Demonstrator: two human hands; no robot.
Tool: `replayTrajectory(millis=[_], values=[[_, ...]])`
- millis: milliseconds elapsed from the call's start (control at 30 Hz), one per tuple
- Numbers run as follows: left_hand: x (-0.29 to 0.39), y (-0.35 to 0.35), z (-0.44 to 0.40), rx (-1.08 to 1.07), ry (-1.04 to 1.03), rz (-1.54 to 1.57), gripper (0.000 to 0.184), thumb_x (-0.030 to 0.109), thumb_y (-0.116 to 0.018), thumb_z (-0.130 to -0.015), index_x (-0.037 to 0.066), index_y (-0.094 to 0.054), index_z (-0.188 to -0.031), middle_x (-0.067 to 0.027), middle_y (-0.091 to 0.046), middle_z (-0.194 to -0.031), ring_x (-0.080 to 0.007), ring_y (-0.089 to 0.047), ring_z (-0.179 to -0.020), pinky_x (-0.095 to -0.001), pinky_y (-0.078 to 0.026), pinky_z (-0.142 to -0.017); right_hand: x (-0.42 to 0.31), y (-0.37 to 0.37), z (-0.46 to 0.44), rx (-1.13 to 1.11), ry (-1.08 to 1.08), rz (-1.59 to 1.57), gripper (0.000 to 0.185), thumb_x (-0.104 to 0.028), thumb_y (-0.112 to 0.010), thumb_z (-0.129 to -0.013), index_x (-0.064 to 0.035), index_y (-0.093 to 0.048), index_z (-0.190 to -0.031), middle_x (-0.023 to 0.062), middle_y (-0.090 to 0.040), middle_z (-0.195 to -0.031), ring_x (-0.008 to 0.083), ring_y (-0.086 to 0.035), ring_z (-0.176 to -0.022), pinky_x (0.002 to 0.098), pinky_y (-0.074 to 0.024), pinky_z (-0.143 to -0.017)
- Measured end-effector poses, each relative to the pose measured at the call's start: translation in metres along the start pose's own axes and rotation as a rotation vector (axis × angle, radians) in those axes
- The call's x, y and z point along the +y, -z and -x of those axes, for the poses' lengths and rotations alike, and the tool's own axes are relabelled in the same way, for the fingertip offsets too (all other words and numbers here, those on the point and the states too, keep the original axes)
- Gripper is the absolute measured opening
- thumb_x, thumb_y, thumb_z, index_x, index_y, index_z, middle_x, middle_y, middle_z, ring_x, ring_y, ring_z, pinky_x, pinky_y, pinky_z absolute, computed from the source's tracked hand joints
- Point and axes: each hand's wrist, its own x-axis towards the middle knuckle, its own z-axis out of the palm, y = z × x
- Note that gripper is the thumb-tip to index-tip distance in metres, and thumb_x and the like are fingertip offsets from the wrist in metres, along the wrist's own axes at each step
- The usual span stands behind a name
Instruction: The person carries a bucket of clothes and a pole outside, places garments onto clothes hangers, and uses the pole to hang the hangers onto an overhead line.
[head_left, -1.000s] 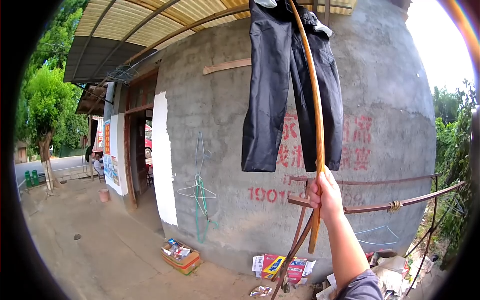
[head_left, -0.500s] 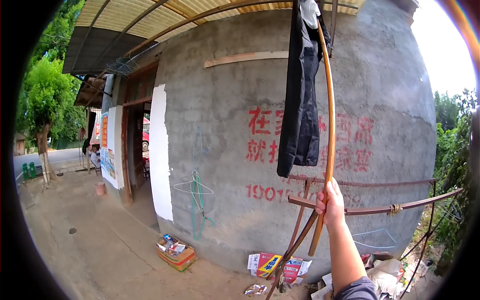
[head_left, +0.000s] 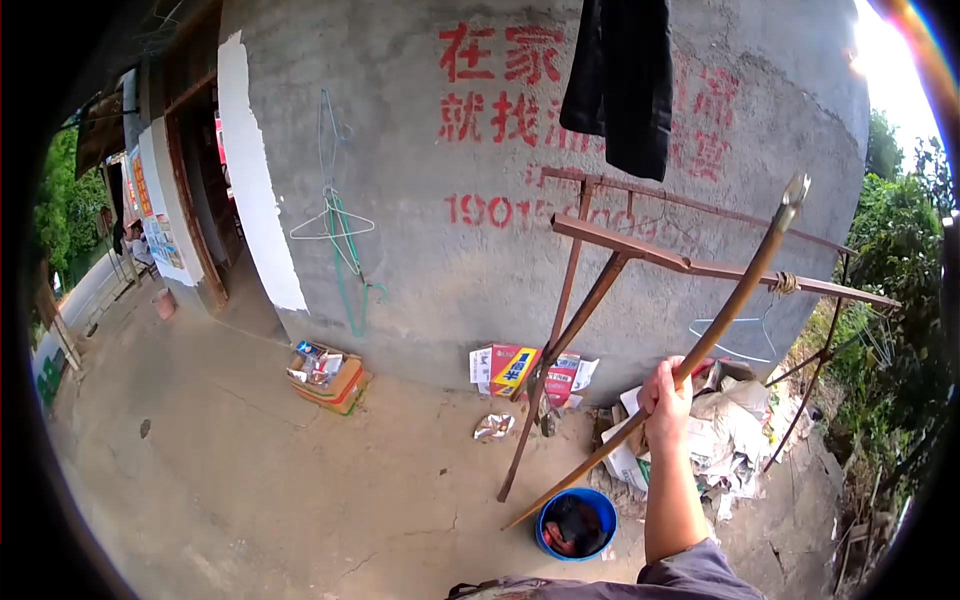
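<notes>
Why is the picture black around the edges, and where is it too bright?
Head view: black, curved borders, probably from a wide lens; head view, upper right: bright white sky with rainbow glare; head view, top: black fabric trouser legs, folds barely showing; head view: long brown wooden pole fairly sharp.

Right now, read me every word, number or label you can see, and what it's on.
"在家": top row, grey wall; later characters partly hidden by black trousers.
"就找": second row, same wall; the rest partly hidden.
"1901": lower on that wall; later digits unclear.
Red-and-yellow carton: too blurred.
Posters at left: too small.
</notes>
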Motion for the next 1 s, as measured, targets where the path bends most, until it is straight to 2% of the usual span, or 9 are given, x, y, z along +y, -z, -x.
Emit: replayTrajectory(millis=[267, 300, 467, 533, 567, 600, 667, 767, 1000], values=[[-0.033, 0.041, -0.030, -0.070, 0.253, -0.078, 0.033, 0.026, -0.044, -0.096, 0.001, -0.054, -0.114, -0.0204, -0.068, -0.102, -0.0285, -0.070, -0.088, -0.0389, -0.055, -0.072, 0.091, -0.005, 0.030, 0.011, -0.213, 0.153, 0.021, -0.020, -0.054, -0.099, -0.0150, -0.043, -0.082, -0.0049, -0.038, -0.060, 0.0064, -0.031, -0.045, 0.0226, -0.0272, -0.041], [-0.029, 0.039, -0.028, 0.008, 0.160, -0.091, 0.024, 0.023, -0.040, -0.091, 0.005, -0.056, -0.089, -0.0116, -0.070, -0.073, -0.0220, -0.067, -0.057, -0.0351, -0.051, -0.049, 0.111, -0.004, 0.028, 0.014, -0.239, 0.188, 0.021, -0.021, -0.055, -0.099, -0.0150, -0.044, -0.083, -0.0052, -0.039, -0.060, 0.0062, -0.032, -0.045, 0.0227, -0.0277, -0.041], [-0.013, 0.030, -0.014, 0.144, 0.141, 0.082, 0.026, 0.028, -0.046, -0.092, 0.004, -0.056, -0.093, -0.0114, -0.069, -0.075, -0.0225, -0.068, -0.062, -0.0345, -0.051, -0.052, 0.196, 0.017, 0.006, 0.050, -0.350, 0.421, 0.021, -0.026, -0.063, -0.094, -0.0108, -0.053, -0.085, -0.0029, -0.050, -0.061, 0.0077, -0.046, -0.048, 0.0244, -0.0392, -0.045], [-0.036, 0.029, -0.008, 0.200, 0.023, 0.170, 0.027, 0.028, -0.049, -0.091, 0.003, -0.057, -0.099, -0.0112, -0.069, -0.076, -0.0215, -0.068, -0.062, -0.0333, -0.050, -0.052, 0.217, 0.025, -0.016, 0.012, -0.355, 0.399, 0.020, -0.025, -0.064, -0.093, -0.0104, -0.054, -0.085, -0.0021, -0.051, -0.063, 0.0079, -0.047, -0.050, 0.0246, -0.0396, -0.046], [-0.069, 0.038, 0.004, -0.109, -0.749, 0.116, 0.043, 0.036, -0.054, -0.097, 0.004, -0.053, -0.126, -0.0085, -0.067, -0.094, -0.0196, -0.065, -0.083, -0.0347, -0.053, -0.070, 0.224, 0.025, -0.024, 0.010, -0.366, 0.430, 0.020, -0.026, -0.064, -0.093, -0.0104, -0.054, -0.085, -0.0020, -0.051, -0.063, 0.0080, -0.047, -0.050, 0.0249, -0.0397, -0.046], [-0.093, 0.038, -0.015, 0.048, -0.132, 0.326, 0.045, 0.040, -0.057, -0.094, 0.005, -0.056, -0.120, -0.0125, -0.068, -0.098, -0.0232, -0.067, -0.090, -0.0378, -0.054, -0.073, 0.231, 0.026, -0.032, 0.008, -0.376, 0.461, 0.021, -0.026, -0.065, -0.092, -0.0103, -0.054, -0.085, -0.0020, -0.051, -0.063, 0.0081, -0.047, -0.050, 0.0253, -0.0397, -0.046], [-0.097, 0.028, 0.023, 0.132, -0.087, 0.106, 0.042, 0.038, -0.058, -0.093, 0.005, -0.058, -0.118, -0.0148, -0.068, -0.098, -0.0230, -0.067, -0.089, -0.0385, -0.054, -0.074, 0.249, 0.039, -0.049, 0.009, -0.404, 0.457, 0.020, -0.026, -0.066, -0.092, -0.0098, -0.056, -0.085, -0.0016, -0.053, -0.065, 0.0082, -0.048, -0.051, 0.0258, -0.0403, -0.047], [-0.096, 0.007, 0.048, 0.144, 0.100, 0.068, 0.040, 0.037, -0.058, -0.093, 0.005, -0.059, -0.117, -0.0146, -0.068, -0.097, -0.0229, -0.067, -0.088, -0.0381, -0.054, -0.073, 0.265, 0.046, -0.069, 0.118, -0.388, 0.575, 0.021, -0.027, -0.067, -0.091, -0.0090, -0.058, -0.084, -0.0017, -0.056, -0.066, 0.0079, -0.051, -0.054, 0.0266, -0.0424, -0.049], [-0.086, -0.024, 0.071, 0.148, 0.170, 0.043, 0.037, 0.035, -0.057, -0.094, 0.003, -0.060, -0.113, -0.0140, -0.069, -0.095, -0.0228, -0.067, -0.085, -0.0372, -0.055, -0.070, 0.280, 0.057, -0.065, 0.081, -0.357, 0.448, 0.020, -0.021, -0.073, -0.086, -0.0076, -0.058, -0.087, -0.0018, -0.057, -0.069, 0.0086, -0.054, -0.058, 0.0265, -0.0457, -0.053]])
